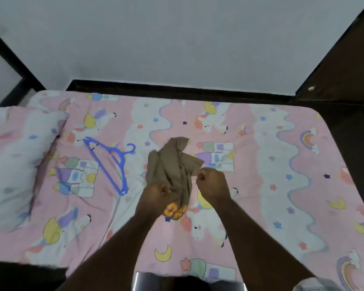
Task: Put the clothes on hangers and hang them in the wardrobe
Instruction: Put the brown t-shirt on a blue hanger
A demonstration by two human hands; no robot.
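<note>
Both grips, left hand and right hand, clutch the brown garment over the bed.

Your bed fills the view, its pink sheet printed with unicorns, rainbows and moons, a dark frame along its far and right edges. A pillow in the same print lies at the bed's left end. A blue hanger lies flat on the sheet just right of the pillow. A crumpled brown garment sits near the bed's middle, right of the hanger.
</note>
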